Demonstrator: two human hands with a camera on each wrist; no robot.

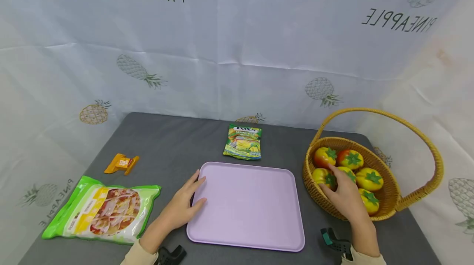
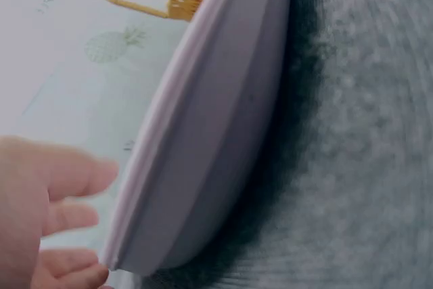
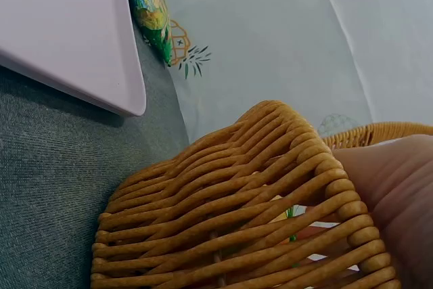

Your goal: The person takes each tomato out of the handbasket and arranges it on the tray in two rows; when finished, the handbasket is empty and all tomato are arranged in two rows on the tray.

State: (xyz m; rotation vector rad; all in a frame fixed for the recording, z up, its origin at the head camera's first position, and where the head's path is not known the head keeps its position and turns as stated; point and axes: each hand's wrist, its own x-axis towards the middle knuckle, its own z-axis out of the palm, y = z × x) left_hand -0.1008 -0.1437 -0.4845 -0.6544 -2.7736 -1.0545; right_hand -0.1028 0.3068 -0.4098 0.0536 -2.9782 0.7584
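Note:
My left hand is at the left edge of a pale purple tray, its fingers spread and its fingertips over the rim. In the left wrist view the fingers look straight, beside the tray's side. My right hand reaches into a wicker basket on the right. Thumb and index finger are spread on either side of a yellow fruit with a green leafy top, resembling a persimmon. Several similar red-and-yellow fruits lie around it. The basket wall mostly hides the right fingers in the right wrist view.
A green-edged food bag lies at the left, with a small orange packet behind it. Behind the tray is a FOX'S candy bag. The basket's tall handle arches up at the right. A pineapple-print curtain surrounds the dark tabletop.

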